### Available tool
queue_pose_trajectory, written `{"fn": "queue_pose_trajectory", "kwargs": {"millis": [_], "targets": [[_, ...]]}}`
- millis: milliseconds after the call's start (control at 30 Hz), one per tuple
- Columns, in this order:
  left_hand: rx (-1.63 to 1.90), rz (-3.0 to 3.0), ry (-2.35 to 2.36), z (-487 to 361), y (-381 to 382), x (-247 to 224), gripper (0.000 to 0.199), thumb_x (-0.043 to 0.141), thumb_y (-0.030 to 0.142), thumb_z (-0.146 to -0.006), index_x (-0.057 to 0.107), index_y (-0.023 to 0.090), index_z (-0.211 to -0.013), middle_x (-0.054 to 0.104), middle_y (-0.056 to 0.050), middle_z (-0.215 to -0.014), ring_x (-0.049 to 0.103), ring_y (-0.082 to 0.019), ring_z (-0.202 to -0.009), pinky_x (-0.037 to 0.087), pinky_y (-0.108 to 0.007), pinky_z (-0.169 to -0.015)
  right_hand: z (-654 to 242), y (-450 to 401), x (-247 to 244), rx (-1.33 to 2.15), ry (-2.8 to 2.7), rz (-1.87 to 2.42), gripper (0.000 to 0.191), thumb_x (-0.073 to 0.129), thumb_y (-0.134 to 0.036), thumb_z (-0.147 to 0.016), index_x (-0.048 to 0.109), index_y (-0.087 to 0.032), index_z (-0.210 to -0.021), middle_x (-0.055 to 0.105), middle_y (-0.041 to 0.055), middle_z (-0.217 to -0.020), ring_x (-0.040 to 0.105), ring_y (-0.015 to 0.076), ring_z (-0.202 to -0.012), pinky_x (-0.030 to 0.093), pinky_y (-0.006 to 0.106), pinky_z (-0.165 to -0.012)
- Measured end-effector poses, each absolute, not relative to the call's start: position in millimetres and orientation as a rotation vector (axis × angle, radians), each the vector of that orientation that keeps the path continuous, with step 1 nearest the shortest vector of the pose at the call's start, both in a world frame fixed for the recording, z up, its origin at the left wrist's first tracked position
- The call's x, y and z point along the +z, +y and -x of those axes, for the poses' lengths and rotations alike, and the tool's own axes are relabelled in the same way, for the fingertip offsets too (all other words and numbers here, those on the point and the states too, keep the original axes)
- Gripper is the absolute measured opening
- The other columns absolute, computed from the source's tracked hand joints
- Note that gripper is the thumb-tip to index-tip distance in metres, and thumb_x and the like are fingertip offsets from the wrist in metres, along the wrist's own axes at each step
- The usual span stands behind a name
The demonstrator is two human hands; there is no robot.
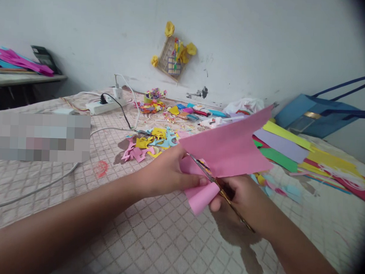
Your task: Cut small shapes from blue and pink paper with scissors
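Note:
A large sheet of pink paper (230, 146) is held up over the table, its lower part curled into a roll. My left hand (172, 172) is closed on the paper's left side, thumb on top of the curled part. Scissors (211, 176) lie across the paper with their blades pointing up and left towards my left fingers. My right hand (240, 199) is wrapped round the scissors' handles, partly hidden beneath the paper. Where the blades meet the paper, the pink sheet is split between the upright part and the roll.
Yellow, blue and pink scraps (149, 142) lie beyond my left hand. A white power strip (105, 106) with cables stands at the back left. Coloured sheets (281, 144) and a blue bag (317, 115) are at the right. The cloth-covered table (155, 240) meets a wall.

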State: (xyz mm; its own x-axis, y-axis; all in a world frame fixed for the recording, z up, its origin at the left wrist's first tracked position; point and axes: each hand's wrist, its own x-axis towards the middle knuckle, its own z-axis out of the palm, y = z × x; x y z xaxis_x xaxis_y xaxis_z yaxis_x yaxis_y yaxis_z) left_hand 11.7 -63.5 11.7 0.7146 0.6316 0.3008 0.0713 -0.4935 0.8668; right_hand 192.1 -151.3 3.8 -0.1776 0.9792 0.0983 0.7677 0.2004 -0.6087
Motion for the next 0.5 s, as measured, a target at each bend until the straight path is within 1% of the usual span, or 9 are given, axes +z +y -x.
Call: {"fn": "queue_pose_trajectory", "kwargs": {"millis": [100,267,367,500], "targets": [[0.783,-1.926,0.511,-10,-63,13,0.048,0.069,0.029,-0.069,0.052,0.019,-0.114,0.059,-0.007,-0.118,0.055,-0.024,-0.107,0.044,-0.037,-0.088,-196,-152,5,0.569,-2.045,1.676,0.030,0.061,-0.046,-0.075,0.057,-0.018,-0.066,0.053,-0.0009,-0.057,0.046,0.0138,-0.053,0.032,0.025,-0.048],[0.833,-1.884,0.508,-8,-61,14,0.054,0.071,0.031,-0.068,0.050,0.016,-0.116,0.055,-0.010,-0.124,0.053,-0.025,-0.110,0.042,-0.037,-0.091,-203,-152,0,0.536,-2.021,1.721,0.029,0.061,-0.046,-0.074,0.060,-0.018,-0.065,0.051,-0.0014,-0.051,0.045,0.0137,-0.051,0.032,0.025,-0.047],[0.845,-1.886,0.475,-7,-61,14,0.056,0.071,0.030,-0.068,0.049,0.017,-0.118,0.055,-0.009,-0.124,0.051,-0.025,-0.113,0.041,-0.036,-0.092,-206,-152,-1,0.510,-2.023,1.770,0.029,0.061,-0.045,-0.074,0.061,-0.018,-0.065,0.051,-0.0015,-0.051,0.044,0.0128,-0.049,0.031,0.025,-0.046],[0.839,-1.866,0.467,-7,-63,15,0.056,0.071,0.031,-0.068,0.049,0.017,-0.117,0.055,-0.009,-0.124,0.053,-0.025,-0.110,0.043,-0.036,-0.089,-206,-152,1,0.483,-2.060,1.776,0.030,0.060,-0.046,-0.075,0.061,-0.017,-0.067,0.053,-0.0009,-0.052,0.044,0.0127,-0.049,0.032,0.025,-0.046]]}}
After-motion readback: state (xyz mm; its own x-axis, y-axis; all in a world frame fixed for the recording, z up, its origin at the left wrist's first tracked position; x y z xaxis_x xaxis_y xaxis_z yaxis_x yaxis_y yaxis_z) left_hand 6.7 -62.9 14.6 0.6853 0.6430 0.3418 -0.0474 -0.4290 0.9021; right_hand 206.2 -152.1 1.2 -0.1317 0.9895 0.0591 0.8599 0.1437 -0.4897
